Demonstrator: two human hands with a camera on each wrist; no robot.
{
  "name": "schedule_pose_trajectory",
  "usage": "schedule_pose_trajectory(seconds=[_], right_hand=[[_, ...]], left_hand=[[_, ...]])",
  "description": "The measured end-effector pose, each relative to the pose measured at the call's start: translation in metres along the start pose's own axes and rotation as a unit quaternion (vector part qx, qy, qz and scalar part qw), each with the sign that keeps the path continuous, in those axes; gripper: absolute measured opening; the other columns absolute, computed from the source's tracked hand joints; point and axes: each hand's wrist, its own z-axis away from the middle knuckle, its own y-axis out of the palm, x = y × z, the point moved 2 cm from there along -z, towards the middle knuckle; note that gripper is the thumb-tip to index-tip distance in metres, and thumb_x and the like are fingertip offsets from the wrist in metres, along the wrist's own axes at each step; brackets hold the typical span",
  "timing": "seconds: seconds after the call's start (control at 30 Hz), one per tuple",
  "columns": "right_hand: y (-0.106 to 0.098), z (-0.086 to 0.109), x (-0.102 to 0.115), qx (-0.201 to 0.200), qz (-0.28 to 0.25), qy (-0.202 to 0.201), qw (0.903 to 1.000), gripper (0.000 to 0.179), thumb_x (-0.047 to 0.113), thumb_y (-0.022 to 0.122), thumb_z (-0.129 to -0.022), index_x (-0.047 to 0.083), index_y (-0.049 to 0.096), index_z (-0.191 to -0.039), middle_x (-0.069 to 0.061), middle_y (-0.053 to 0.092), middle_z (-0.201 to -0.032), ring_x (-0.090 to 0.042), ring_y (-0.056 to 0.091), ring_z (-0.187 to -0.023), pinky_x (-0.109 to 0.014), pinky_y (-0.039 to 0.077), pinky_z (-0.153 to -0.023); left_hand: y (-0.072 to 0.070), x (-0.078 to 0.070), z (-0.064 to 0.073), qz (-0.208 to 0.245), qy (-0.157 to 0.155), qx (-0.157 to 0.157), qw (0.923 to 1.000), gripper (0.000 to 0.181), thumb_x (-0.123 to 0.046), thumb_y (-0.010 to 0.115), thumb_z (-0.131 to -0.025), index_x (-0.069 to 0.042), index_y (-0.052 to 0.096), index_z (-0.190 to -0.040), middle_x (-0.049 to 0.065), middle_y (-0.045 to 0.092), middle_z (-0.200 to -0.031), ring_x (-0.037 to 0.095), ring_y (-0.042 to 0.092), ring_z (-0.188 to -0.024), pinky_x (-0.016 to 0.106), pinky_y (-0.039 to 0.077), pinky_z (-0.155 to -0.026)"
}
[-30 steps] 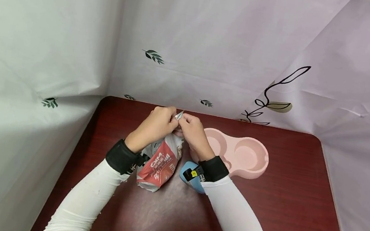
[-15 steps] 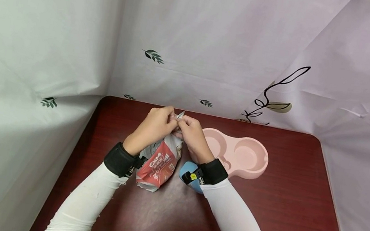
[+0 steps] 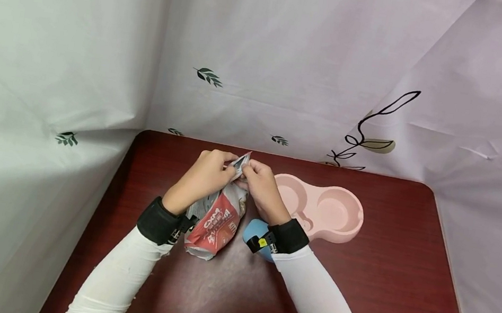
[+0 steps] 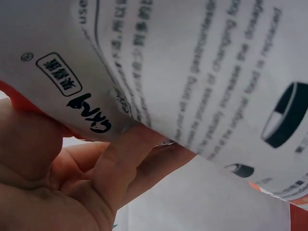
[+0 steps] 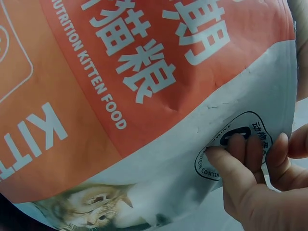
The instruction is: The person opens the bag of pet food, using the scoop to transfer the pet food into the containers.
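Both the left hand (image 3: 203, 176) and the right hand (image 3: 267, 188) were at the top of a kitten-food bag (image 3: 217, 226), the fingers of each bent and pinching its edge. Between the two sets of fingertips the mouth of the bag showed a narrow dark gap. From there the bag sloped down toward the person, its red and white body below the left fingers and its base between the forearms; whether it bore on the table (image 3: 381, 292) could not be told. In the left wrist view a printed white panel lay over the left fingers and hid their tips. In the right wrist view the right fingers were curled against a white corner of the bag, at a rounded badge (image 5: 234, 147), with a cat picture (image 5: 103, 207) farther along the same face.

Just right of the right fingers sat a pink double bowl (image 3: 315, 193), its near part covered by the right hand and wrist. A blue thing (image 3: 254, 227) lay nearer the person than those fingers, partly hidden by the right wristband (image 3: 289, 235). Beyond the fingertips of both hands, past the table's far edge, hung pale sheeting (image 3: 295, 50) with leaf prints.
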Motion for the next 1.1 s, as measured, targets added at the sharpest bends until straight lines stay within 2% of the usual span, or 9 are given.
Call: schedule_pose_trajectory(seconds=[0.23, 0.37, 0.43, 0.57, 0.73, 0.83, 0.93, 1.0, 1.1], right_hand=[[-0.005, 0.008, -0.003, -0.021, 0.008, -0.006, 0.9997, 0.027, 0.007, 0.04, -0.1, -0.002, 0.042, -0.075, -0.013, 0.046, -0.084, -0.02, 0.063, -0.093, -0.045, 0.055, -0.088], [-0.007, 0.012, -0.002, -0.023, 0.005, -0.016, 0.9996, 0.029, 0.008, 0.041, -0.1, 0.003, 0.038, -0.071, -0.012, 0.042, -0.08, -0.021, 0.062, -0.089, -0.047, 0.055, -0.087], [-0.007, 0.013, 0.0, -0.025, 0.015, -0.015, 0.9995, 0.029, 0.011, 0.042, -0.1, 0.003, 0.04, -0.072, -0.011, 0.044, -0.081, -0.022, 0.062, -0.089, -0.048, 0.056, -0.086], [-0.004, 0.018, 0.004, -0.019, 0.114, -0.006, 0.9933, 0.027, 0.023, 0.046, -0.101, 0.003, 0.049, -0.082, -0.011, 0.051, -0.094, -0.028, 0.062, -0.09, -0.049, 0.058, -0.08], [0.002, 0.026, 0.009, 0.008, 0.279, -0.022, 0.9601, 0.035, 0.034, 0.043, -0.103, 0.006, 0.057, -0.086, -0.015, 0.053, -0.108, -0.03, 0.054, -0.08, -0.036, 0.048, -0.065], [0.004, 0.031, 0.012, 0.014, 0.314, -0.03, 0.9488, 0.039, 0.032, 0.042, -0.103, 0.006, 0.056, -0.078, -0.014, 0.056, -0.108, -0.025, 0.049, -0.073, -0.034, 0.036, -0.059], [0.005, 0.035, 0.013, 0.021, 0.316, -0.031, 0.948, 0.039, 0.03, 0.043, -0.103, 0.008, 0.057, -0.074, -0.011, 0.057, -0.1, -0.022, 0.049, -0.066, -0.032, 0.035, -0.056], [0.005, 0.037, 0.014, 0.028, 0.309, -0.029, 0.9502, 0.038, 0.028, 0.044, -0.103, 0.007, 0.057, -0.074, -0.011, 0.055, -0.091, -0.023, 0.048, -0.058, -0.031, 0.035, -0.052], [0.005, 0.039, 0.014, 0.03, 0.311, -0.036, 0.9492, 0.036, 0.024, 0.044, -0.103, 0.006, 0.056, -0.074, -0.009, 0.051, -0.082, -0.02, 0.046, -0.054, -0.03, 0.035, -0.05]], left_hand=[[0.003, 0.003, 0.003, 0.03, -0.028, 0.006, 0.9991, 0.037, -0.009, 0.048, -0.092, -0.004, 0.066, -0.125, 0.006, 0.052, -0.052, 0.01, 0.023, -0.036, 0.022, 0.025, -0.036], [0.004, 0.001, 0.006, 0.037, -0.036, 0.029, 0.9982, 0.044, -0.01, 0.051, -0.09, -0.003, 0.06, -0.132, 0.012, 0.069, -0.075, 0.01, 0.032, -0.035, 0.023, 0.03, -0.036], [0.004, -0.002, 0.009, 0.041, -0.04, 0.048, 0.9972, 0.049, -0.01, 0.053, -0.088, -0.002, 0.055, -0.136, 0.013, 0.067, -0.071, 0.01, 0.034, -0.035, 0.023, 0.032, -0.037], [0.003, -0.005, 0.011, 0.036, -0.034, 0.059, 0.997, 0.054, -0.01, 0.057, -0.087, 0.001, 0.051, -0.139, 0.016, 0.072, -0.083, 0.011, 0.044, -0.041, 0.023, 0.038, -0.042], [0.004, -0.005, 0.012, 0.04, -0.022, 0.058, 0.9973, 0.053, -0.013, 0.058, -0.09, 0.003, 0.049, -0.14, 0.023, 0.067, -0.119, 0.02, 0.069, -0.079, 0.024, 0.048, -0.052], [0.005, -0.005, 0.015, 0.05, -0.022, 0.072, 0.9959, 0.057, -0.014, 0.056, -0.09, 0.002, 0.044, -0.144, 0.02, 0.072, -0.088, 0.019, 0.062, -0.059, 0.024, 0.043, -0.047], [0.004, -0.005, 0.02, 0.049, -0.019, 0.076, 0.9957, 0.06, -0.013, 0.055, -0.091, 0.0, 0.04, -0.147, 0.007, 0.054, -0.055, 0.013, 0.042, -0.043, 0.024, 0.036, -0.043], [0.003, -0.005, 0.023, 0.05, -0.019, 0.084, 0.995, 0.062, -0.013, 0.054, -0.091, -0.001, 0.036, -0.149, 0.0, 0.042, -0.05, 0.011, 0.035, -0.039, 0.024, 0.034, -0.042], [0.003, -0.007, 0.028, 0.051, -0.025, 0.108, 0.9925, 0.064, -0.013, 0.05, -0.094, -0.001, 0.027, -0.152, -0.003, 0.039, -0.051, 0.01, 0.034, -0.039, 0.025, 0.035, -0.044]])
